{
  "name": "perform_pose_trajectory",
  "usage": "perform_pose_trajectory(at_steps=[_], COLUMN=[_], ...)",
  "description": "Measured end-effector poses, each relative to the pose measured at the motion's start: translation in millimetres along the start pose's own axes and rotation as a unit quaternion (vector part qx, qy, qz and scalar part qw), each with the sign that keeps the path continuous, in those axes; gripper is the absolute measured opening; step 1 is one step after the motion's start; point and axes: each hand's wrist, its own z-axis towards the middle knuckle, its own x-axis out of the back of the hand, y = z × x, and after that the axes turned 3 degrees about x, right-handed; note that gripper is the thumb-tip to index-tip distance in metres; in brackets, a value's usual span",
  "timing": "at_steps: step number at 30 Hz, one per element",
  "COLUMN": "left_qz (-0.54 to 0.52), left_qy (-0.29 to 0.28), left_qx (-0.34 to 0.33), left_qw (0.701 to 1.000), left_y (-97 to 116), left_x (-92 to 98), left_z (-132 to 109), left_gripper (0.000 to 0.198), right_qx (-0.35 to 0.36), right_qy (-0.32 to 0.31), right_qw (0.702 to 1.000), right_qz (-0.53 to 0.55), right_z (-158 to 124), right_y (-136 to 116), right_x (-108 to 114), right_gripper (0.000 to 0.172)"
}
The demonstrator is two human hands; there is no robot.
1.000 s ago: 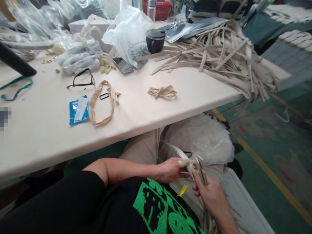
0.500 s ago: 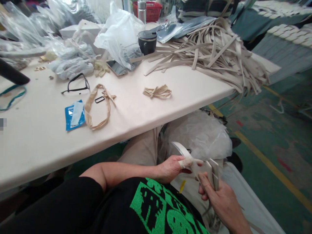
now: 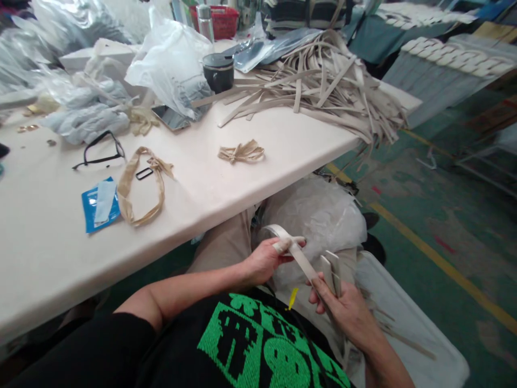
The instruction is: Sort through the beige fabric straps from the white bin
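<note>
My left hand (image 3: 269,260) grips a pale flat strap (image 3: 301,260) between thumb and fingers, with tape or a cover on the thumb. The strap's far end curls up and to the left past that hand. Its other end runs down into my right hand (image 3: 341,307), which is closed around it. Several more beige strap ends (image 3: 331,272) stick up out of the right hand. Both hands are over my lap, below the table's front edge. Where the straps run below the right hand is partly hidden.
On the table (image 3: 194,188) lie a heap of beige straps (image 3: 323,86), a tied bundle (image 3: 241,152), a beige loop (image 3: 125,188), glasses (image 3: 103,156), a blue packet (image 3: 92,210), and a dark cup (image 3: 218,73). A clear plastic bag (image 3: 315,213) and a white bin (image 3: 420,323) stand beside my legs.
My hands have moved apart, and a longer stretch of the strap shows between them. The view has turned right, so the table things appear farther left.
</note>
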Motion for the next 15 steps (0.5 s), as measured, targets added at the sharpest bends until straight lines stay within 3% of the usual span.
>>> perform_pose_trajectory(at_steps=[2,4,11,15], left_qz=[-0.014,-0.006,0.046,0.006], left_qy=[0.036,0.034,-0.082,-0.012], left_qx=[-0.001,0.017,0.077,0.094], left_qw=[0.999,0.999,0.993,0.995], left_y=[7.0,5.5,-19.4,0.0], left_x=[6.6,9.7,-3.2,0.6], left_z=[3.6,5.1,-0.4,0.2], left_gripper=[0.052,0.052,0.048,0.037], right_qx=[-0.018,-0.028,0.04,0.055], right_qy=[-0.002,0.014,0.079,0.192], right_qw=[1.0,0.999,0.994,0.97], right_qz=[0.008,0.014,0.061,0.138], right_z=[-8.4,-12.8,19.3,24.9], right_y=[7.6,9.5,-5.0,14.6], right_x=[1.9,-0.2,-15.2,-4.2], right_gripper=[0.055,0.054,0.048,0.047])
